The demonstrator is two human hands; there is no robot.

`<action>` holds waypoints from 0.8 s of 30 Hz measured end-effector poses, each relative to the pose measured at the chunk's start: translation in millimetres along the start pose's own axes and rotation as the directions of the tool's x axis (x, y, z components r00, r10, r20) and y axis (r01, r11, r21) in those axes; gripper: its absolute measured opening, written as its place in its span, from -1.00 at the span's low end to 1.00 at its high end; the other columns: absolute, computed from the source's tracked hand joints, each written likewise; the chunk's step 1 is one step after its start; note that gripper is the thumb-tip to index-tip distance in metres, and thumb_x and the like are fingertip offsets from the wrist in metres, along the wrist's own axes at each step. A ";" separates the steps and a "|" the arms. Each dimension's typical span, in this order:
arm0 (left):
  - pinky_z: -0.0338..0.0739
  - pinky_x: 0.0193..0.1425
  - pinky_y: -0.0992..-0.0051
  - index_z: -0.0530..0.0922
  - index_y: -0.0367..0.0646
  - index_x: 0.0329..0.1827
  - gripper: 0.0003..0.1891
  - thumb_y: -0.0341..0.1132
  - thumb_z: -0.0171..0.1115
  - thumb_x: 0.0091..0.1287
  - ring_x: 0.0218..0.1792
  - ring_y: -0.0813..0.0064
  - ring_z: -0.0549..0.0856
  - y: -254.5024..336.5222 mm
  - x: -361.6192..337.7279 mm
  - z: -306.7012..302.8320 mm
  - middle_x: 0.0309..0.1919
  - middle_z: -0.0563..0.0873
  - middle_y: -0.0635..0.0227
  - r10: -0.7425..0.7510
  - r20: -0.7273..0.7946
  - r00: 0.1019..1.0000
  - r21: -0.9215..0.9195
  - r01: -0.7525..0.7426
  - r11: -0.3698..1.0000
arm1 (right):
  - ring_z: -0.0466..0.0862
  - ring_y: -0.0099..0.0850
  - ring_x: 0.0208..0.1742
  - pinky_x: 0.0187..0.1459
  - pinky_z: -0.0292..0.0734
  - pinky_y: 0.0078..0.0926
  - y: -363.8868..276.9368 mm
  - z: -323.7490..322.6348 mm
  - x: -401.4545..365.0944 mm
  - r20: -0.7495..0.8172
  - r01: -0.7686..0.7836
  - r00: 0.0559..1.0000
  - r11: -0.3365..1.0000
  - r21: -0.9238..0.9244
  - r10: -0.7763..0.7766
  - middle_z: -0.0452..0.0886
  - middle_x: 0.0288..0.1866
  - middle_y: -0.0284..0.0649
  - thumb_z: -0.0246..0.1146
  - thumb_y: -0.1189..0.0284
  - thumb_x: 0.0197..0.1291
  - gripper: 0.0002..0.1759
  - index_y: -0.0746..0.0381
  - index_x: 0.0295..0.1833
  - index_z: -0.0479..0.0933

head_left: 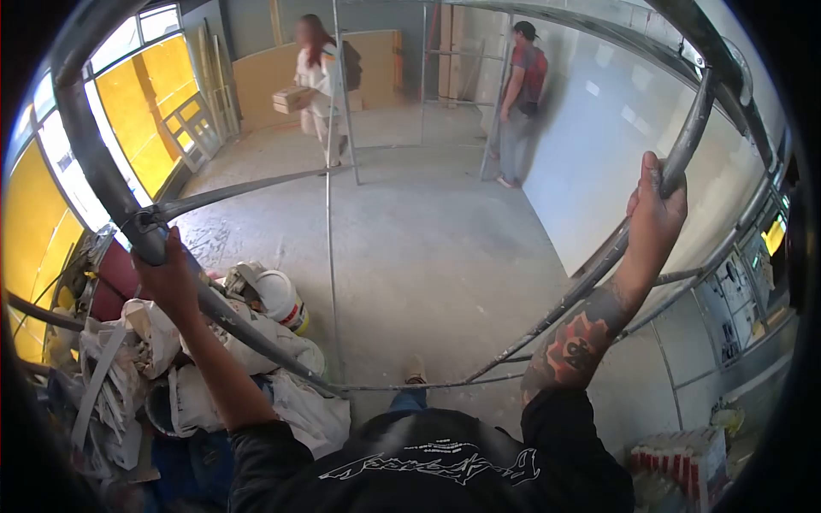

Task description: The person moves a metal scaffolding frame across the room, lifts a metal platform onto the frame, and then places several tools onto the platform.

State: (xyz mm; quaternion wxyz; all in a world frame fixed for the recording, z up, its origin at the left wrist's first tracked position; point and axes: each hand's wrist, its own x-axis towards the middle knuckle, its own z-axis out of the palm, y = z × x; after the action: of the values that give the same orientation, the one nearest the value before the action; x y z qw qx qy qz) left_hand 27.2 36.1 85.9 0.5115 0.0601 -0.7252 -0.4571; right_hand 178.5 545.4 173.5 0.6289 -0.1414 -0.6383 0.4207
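Observation:
Grey metal scaffold tubes surround me in the head view. On the left, my left hand (pixel 171 278) is wrapped round the lower end of a thick upright tube (pixel 98 162), just below a joint. Higher up on the right, my right hand (pixel 658 201) grips a slanted tube (pixel 691 128) of the frame, its thumb pointing up along the metal. A curved lower rail (pixel 564 303) runs between the two sides in front of my body. Both arms are stretched out, and the right forearm is tattooed.
One person (pixel 316 85) carries a box (pixel 292 99) near the back; another person (pixel 522 98) stands by a large white panel (pixel 616 145). Filled sacks (pixel 222 402) and a white bucket (pixel 280 296) lie at lower left. Cartons (pixel 684 462) sit at lower right.

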 end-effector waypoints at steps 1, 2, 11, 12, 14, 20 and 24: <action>0.48 -0.35 0.48 0.49 -0.28 -0.09 -0.60 -0.20 0.42 0.19 -0.47 0.58 0.57 3.6 -1.9 1.6 -0.44 0.62 0.34 -0.008 0.009 1.000 -0.005 0.008 1.000 | 0.22 -0.72 -0.66 -0.64 0.10 -0.73 0.6 0.5 0.1 -0.003 -0.003 1.000 1.000 0.005 0.003 0.28 -0.63 -0.49 0.32 0.23 0.24 -0.68 0.25 -0.28 0.44; 0.48 -0.34 0.49 0.49 -0.28 -0.09 -0.60 -0.19 0.42 0.19 -0.47 0.58 0.56 7.0 -3.3 2.4 -0.42 0.63 0.34 -0.002 0.014 1.000 -0.050 0.002 0.999 | 0.22 -0.72 -0.66 -0.64 0.10 -0.73 0.3 -0.7 0.2 0.001 0.001 1.000 1.000 -0.001 -0.001 0.28 -0.63 -0.49 0.32 0.23 0.24 -0.68 0.25 -0.28 0.44; 0.49 -0.21 0.43 0.50 -0.23 -0.12 -0.65 -0.24 0.41 0.17 -0.37 0.46 0.59 0.0 -0.7 0.7 -0.40 0.62 0.32 0.085 -0.042 0.995 -0.117 -0.090 0.989 | 0.22 -0.75 -0.62 -0.62 0.06 -0.76 8.3 -0.5 1.1 0.018 0.003 1.000 1.000 0.008 -0.003 0.28 -0.58 -0.51 0.30 0.26 0.27 -0.71 0.26 -0.12 0.48; 0.49 -0.18 0.44 0.51 -0.24 -0.11 -0.65 -0.26 0.40 0.16 -0.36 0.46 0.60 -1.0 -0.2 0.1 -0.37 0.64 0.30 0.051 -0.036 0.998 -0.111 -0.055 0.992 | 0.22 -0.75 -0.62 -0.62 0.07 -0.76 11.8 -1.5 3.4 0.021 0.000 1.000 1.000 0.024 -0.001 0.28 -0.58 -0.51 0.30 0.26 0.27 -0.70 0.26 -0.10 0.48; 0.50 -0.13 0.44 0.51 -0.25 -0.09 -0.64 -0.28 0.41 0.12 -0.33 0.44 0.62 2.7 0.3 -1.3 -0.35 0.66 0.27 -0.002 -0.032 0.999 -0.107 -0.001 0.994 | 0.22 -0.76 -0.61 -0.62 0.07 -0.78 13.9 -0.8 4.1 0.021 0.000 1.000 0.999 0.049 -0.001 0.28 -0.57 -0.51 0.31 0.26 0.26 -0.70 0.25 -0.09 0.48; 0.45 -0.39 0.54 0.47 -0.24 -0.17 -0.65 -0.22 0.41 0.18 -0.52 0.62 0.54 2.1 2.3 -1.9 -0.49 0.60 0.38 0.085 -0.067 0.994 -0.071 -0.090 0.993 | 0.21 -0.75 -0.61 -0.59 0.12 -0.77 10.8 -1.3 2.8 0.058 0.027 0.998 0.998 0.048 -0.030 0.26 -0.57 -0.50 0.28 0.29 0.29 -0.72 0.29 -0.09 0.47; 0.45 -0.43 0.55 0.47 -0.26 -0.17 -0.66 -0.23 0.40 0.18 -0.53 0.62 0.55 5.7 2.1 -1.9 -0.48 0.61 0.37 0.071 -0.049 0.996 -0.117 -0.076 0.990 | 0.21 -0.73 -0.61 -0.58 0.13 -0.73 8.1 0.0 1.8 0.053 0.024 0.998 0.999 0.032 -0.026 0.24 -0.59 -0.49 0.27 0.28 0.30 -0.72 0.30 -0.11 0.47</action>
State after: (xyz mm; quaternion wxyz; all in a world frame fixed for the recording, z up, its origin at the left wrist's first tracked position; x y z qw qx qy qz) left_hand 29.9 37.0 91.6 0.5467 0.0132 -0.6868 -0.4787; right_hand 175.3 551.6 168.9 0.6192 -0.1123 -0.6498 0.4264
